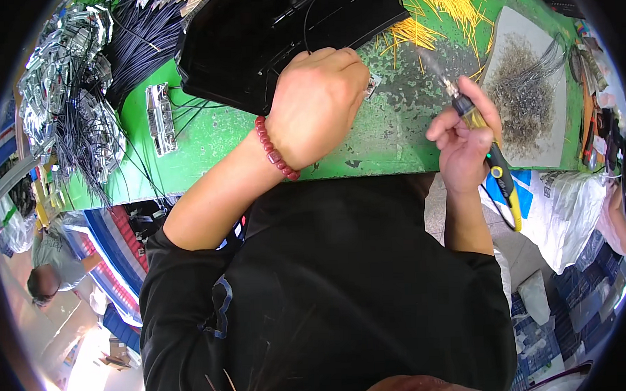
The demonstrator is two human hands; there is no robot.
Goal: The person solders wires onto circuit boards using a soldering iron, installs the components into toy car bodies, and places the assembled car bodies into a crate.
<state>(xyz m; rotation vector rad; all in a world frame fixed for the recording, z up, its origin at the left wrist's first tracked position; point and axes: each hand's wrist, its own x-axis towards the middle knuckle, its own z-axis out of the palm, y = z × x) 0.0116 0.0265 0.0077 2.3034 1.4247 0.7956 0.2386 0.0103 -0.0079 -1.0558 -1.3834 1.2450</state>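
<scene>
Clock face centred on the left hand (320, 105), 12 away from the wearer.

- Right hand (466, 145), at 3–4: grip pinched about the handle of a yellow-and-black soldering iron (498, 163), thumb and index finger on it. Tip points toward 11, clear of the fingers; a pale wisp beyond it may be smoke. Pen-like hold behind the metal end probably serves fine aim and keeps skin off heat. Tip is apart from the left hand.
- Left hand: back to camera, lying over the near edge of a black casing (266, 45), which extends to 11. State of its grip: cannot tell, fingers hidden. A small pale piece (372, 85) shows just beside it at 2–3; whether it is held is unclear. Placement would suit steadying work.
- Metal-framed module (162, 118) at 9, wires trailing toward the casing; heaped modules (68, 80) beyond. Black cables (142, 43) at 10. Probably stock, grouped off the iron's side.
- Yellow sticks (451, 11) at 2, loose on the green tabletop (393, 130), seemingly within right-hand reach.
- Pale board (542, 153) at 3–4 carries dark clippings, presumably to collect scrap.
</scene>
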